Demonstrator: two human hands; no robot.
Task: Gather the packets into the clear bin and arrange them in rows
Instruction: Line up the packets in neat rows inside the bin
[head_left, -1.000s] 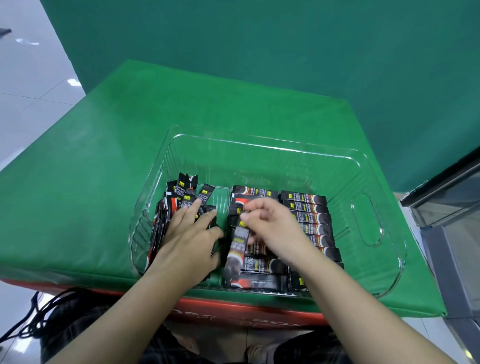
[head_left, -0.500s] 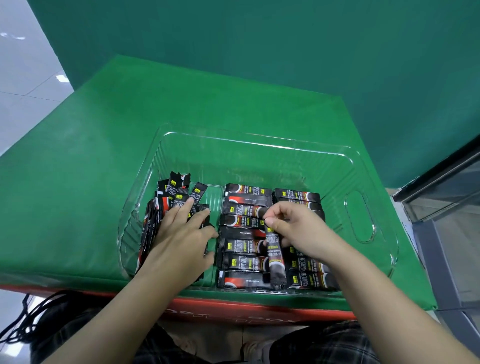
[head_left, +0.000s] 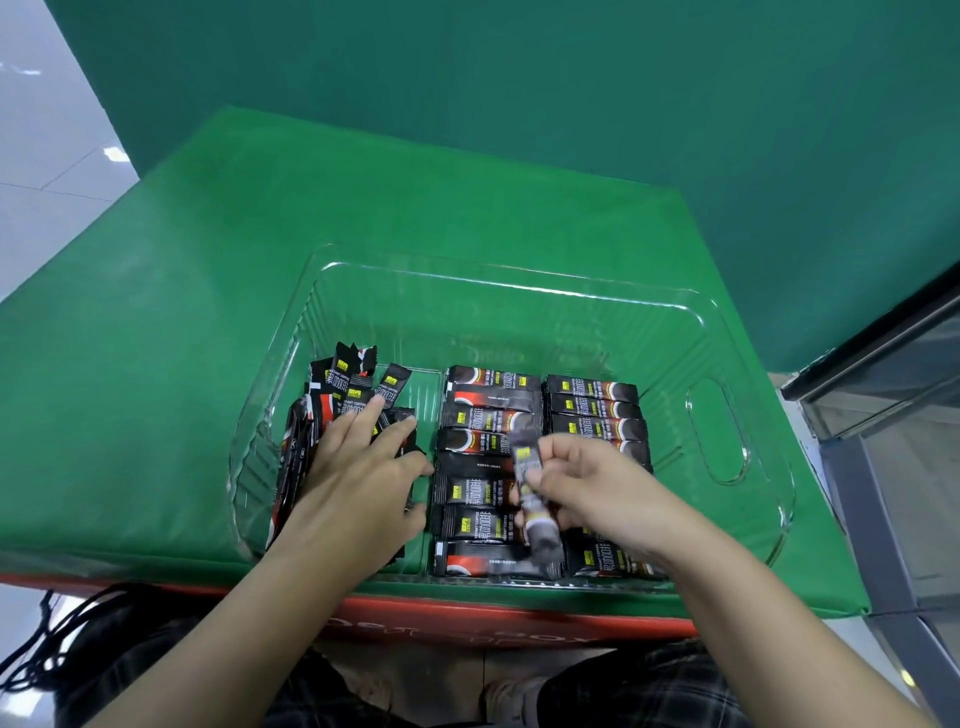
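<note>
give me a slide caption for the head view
Right hand holds one packet over rows in clear bin; left hand rests on loose pile.

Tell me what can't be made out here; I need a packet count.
Head view only:
- Loose pile: partly hidden under the left hand.
- Right row: near end hidden by the right hand.
- Held packet: motion-blurred, print unreadable.
- Stacking depth in the clear bin: layers beneath not visible.

Black packets (head_left: 488, 415) in flat rows and a loose pile inside clear bin (head_left: 717, 431).
</note>
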